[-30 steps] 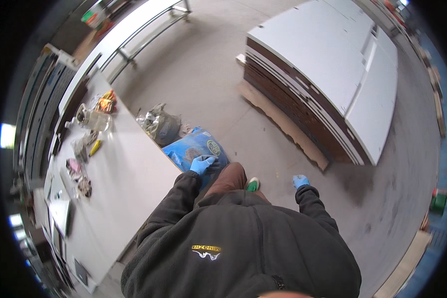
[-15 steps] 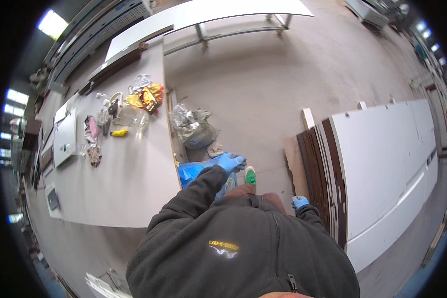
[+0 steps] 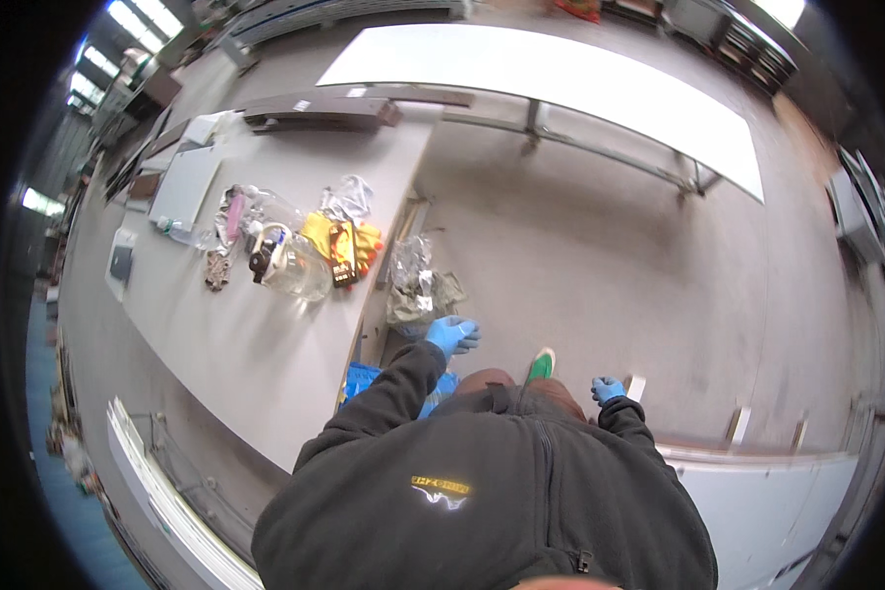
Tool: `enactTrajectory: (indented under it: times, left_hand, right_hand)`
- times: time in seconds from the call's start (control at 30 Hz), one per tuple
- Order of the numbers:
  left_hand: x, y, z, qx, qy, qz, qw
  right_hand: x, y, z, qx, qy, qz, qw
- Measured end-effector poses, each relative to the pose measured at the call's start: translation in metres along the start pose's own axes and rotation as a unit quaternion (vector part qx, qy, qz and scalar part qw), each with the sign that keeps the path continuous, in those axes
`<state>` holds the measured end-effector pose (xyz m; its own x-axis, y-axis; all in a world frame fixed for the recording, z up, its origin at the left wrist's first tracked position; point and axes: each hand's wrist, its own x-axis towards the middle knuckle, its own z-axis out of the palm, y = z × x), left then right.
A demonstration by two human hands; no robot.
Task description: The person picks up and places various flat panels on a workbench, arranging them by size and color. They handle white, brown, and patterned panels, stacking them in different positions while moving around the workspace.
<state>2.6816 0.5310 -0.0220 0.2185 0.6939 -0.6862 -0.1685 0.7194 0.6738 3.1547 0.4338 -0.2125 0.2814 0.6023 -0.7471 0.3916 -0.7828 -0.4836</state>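
My left hand (image 3: 452, 335), in a blue glove, hangs beside the right edge of the grey-white table (image 3: 256, 354). Its fingers are loosely bent and apart, and I see nothing in them. Nearest to it is a bag of crumpled clear plastic and grey-green cloth (image 3: 423, 303) by the table's side. Blue plastic sheeting (image 3: 362, 379) lies below, partly hidden by my sleeve. My right hand (image 3: 608, 390), also blue-gloved, is low at my right side with its fingers curled in; no object shows in it. A white block end (image 3: 636, 387) appears just beyond it.
On the table are a large clear jug (image 3: 300, 275), a black and orange box (image 3: 343, 254), yellow gloves (image 3: 317, 232) and a small bottle (image 3: 177, 230). Dark boards (image 3: 315, 113) lie at its far end. A long white-topped bench (image 3: 560, 84) stands ahead; white panels (image 3: 757, 497) are at right.
My view has turned right and moved forward. The long bench now spans the front, and the panel stack has dropped to the lower right. Both hands stay low, with nothing visibly picked up.
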Motion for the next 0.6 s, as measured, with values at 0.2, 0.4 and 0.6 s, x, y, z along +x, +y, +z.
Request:
enactTrajectory:
  times: [0.2, 0.4, 0.6]
  left_hand:
    - [0.037, 0.081, 0.006, -0.053, 0.104, 0.020, 0.993]
    - [0.111, 0.156, -0.039, -0.145, 0.149, 0.030, 0.978]
    - [0.165, 0.255, -0.074, -0.166, 0.214, 0.097, 0.958]
  right_hand:
    - [0.082, -0.284, -0.040, -0.129, 0.011, -0.272, 0.954]
    - [0.108, -0.568, 0.015, -0.244, 0.006, -0.460, 0.854]
    - [0.118, -0.754, 0.078, -0.331, 0.107, -0.648, 0.678]
